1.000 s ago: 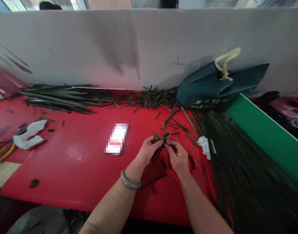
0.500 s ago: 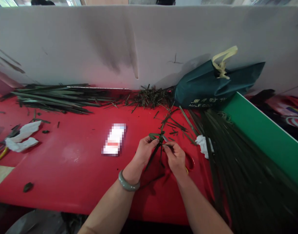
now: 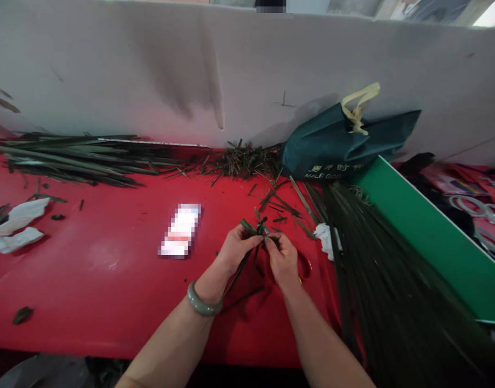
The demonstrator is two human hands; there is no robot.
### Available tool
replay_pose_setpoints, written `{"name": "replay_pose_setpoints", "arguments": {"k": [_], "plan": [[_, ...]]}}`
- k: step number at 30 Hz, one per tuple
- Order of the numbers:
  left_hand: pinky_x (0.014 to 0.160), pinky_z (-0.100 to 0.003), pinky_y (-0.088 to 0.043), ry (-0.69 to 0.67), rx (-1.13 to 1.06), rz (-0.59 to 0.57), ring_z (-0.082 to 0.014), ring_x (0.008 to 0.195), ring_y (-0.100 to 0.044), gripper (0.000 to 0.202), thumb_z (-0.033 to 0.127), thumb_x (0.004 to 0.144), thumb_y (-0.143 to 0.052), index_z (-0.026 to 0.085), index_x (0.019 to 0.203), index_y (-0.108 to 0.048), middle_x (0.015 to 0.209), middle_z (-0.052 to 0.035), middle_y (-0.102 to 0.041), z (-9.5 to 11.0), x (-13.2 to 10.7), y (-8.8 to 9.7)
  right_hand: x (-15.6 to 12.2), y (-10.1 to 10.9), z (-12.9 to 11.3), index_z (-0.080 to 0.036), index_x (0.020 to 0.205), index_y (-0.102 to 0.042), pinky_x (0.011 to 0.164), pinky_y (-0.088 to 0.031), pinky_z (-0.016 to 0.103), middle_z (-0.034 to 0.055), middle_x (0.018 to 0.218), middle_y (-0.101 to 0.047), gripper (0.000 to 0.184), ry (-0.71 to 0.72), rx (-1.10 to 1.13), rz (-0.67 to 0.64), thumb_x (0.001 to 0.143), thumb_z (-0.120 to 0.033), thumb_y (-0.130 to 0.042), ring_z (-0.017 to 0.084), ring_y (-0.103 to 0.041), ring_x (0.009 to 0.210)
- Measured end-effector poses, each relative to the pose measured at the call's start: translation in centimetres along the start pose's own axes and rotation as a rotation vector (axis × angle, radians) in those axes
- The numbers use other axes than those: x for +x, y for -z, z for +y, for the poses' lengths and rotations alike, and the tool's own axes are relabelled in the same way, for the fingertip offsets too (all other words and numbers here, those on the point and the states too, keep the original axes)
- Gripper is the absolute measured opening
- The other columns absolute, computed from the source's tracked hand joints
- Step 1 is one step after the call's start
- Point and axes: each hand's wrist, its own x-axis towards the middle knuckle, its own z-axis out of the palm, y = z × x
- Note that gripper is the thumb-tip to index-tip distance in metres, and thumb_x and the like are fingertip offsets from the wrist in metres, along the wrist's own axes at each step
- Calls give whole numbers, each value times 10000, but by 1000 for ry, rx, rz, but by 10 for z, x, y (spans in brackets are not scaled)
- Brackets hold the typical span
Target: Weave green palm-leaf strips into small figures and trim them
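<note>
At far left, white paper (image 3: 19, 218) lies on the red tabletop (image 3: 110, 302), and behind it a bundle of leaf strips (image 3: 69, 156) runs along the foot of the pale partition (image 3: 130, 81), bounding that side at the back. Next comes the phone (image 3: 180, 230), with red surface between it and me, so my left elbow has some sideways room. My left grip (image 3: 237, 248) is narrow, thumb and fingertips pinching the leaf piece (image 3: 261, 227), which sits between both hands, its ends trailing down toward me. I judge this pinch should be firm right at the crossing, since such thin strips would probably slip or split if pulled from farther out. My right grip (image 3: 283, 258) is narrow too, fingertips at the piece's other side; small tugs along a strip should serve better than twisting. A metallic tip (image 3: 266, 229) shows beside them, and a red handle loop (image 3: 308, 267) just right of that hand; I cannot tell whether my palm holds them as one tool, so I should mind a possible blade. Farther right, crumpled tissue (image 3: 324, 240), long leaves (image 3: 372, 269) and the green panel (image 3: 429, 237) crowd my arm, so I would favour short strokes toward myself.
</note>
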Motion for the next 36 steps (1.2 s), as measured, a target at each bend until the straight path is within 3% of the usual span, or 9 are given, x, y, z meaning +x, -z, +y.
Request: {"name": "replay_pose_setpoints", "arguments": {"k": [11, 17, 27, 36], "plan": [[634, -208, -411, -14, 66, 37, -80, 607, -531, 106, 162, 603, -644, 133, 692, -595, 650, 17, -603, -2, 2, 2, 0, 1, -1, -184, 748, -547, 561, -433, 236, -23, 629, -568, 115, -25, 24, -28, 717, -295, -549, 117, -531, 579], [622, -212, -403, -18, 87, -29, -82, 587, -520, 113, 164, 583, -647, 139, 673, -583, 615, 22, -586, 2, 1, 0, 1, 1, 4, -178, 768, -557, 572, -436, 242, -13, 640, -574, 139, -24, 55, -12, 717, -308, -558, 118, -528, 589], [633, -228, -417, -52, 246, 49, -107, 622, -530, 96, 172, 620, -584, 127, 703, -603, 663, -14, -599, -5, 4, 4, 0, -1, 2, -176, 756, -560, 574, -433, 256, -6, 647, -573, 160, -35, -18, -25, 708, -329, -553, 131, -525, 599], [645, -224, -413, 7, 98, 48, -96, 622, -534, 98, 151, 596, -616, 131, 692, -612, 671, -2, -610, -1, 3, 2, 2, -2, 6, -176, 745, -554, 576, -412, 238, -23, 639, -558, 143, -33, 18, 22, 704, -313, -566, 112, -506, 592]]}}
